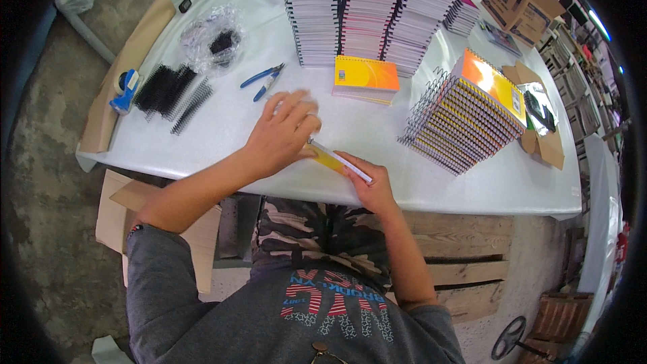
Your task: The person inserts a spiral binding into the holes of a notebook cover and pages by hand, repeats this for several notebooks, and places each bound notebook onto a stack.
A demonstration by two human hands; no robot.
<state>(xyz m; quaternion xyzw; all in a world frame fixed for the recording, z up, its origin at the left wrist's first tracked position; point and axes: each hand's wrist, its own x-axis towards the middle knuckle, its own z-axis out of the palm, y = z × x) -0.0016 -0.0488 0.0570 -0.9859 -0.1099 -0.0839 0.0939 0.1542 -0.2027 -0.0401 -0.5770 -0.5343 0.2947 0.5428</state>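
Near the table's front edge, my right hand (372,180) is closed around one end of a thin yellow notebook (328,160), held edge-up with its white page edges showing. My left hand (286,125) is at the notebook's other end, fingers curled and slightly blurred. What sits between those fingertips is hidden. Just beyond my left hand lie blue-handled cutting pliers (262,81). A small stack of yellow-orange notebooks (366,75) rests farther back. To the right stands a tall pile of coil-bound yellow-orange notebooks (465,114), their dark spiral coils sticking out on the left.
Black spiral coils (166,91) lie at the left beside a clear plastic bag (205,40) holding more. A blue tape dispenser (125,92) is near the left edge. Tall stacks of bound books (315,17) rise at the back. An open cardboard box (549,145) is at right.
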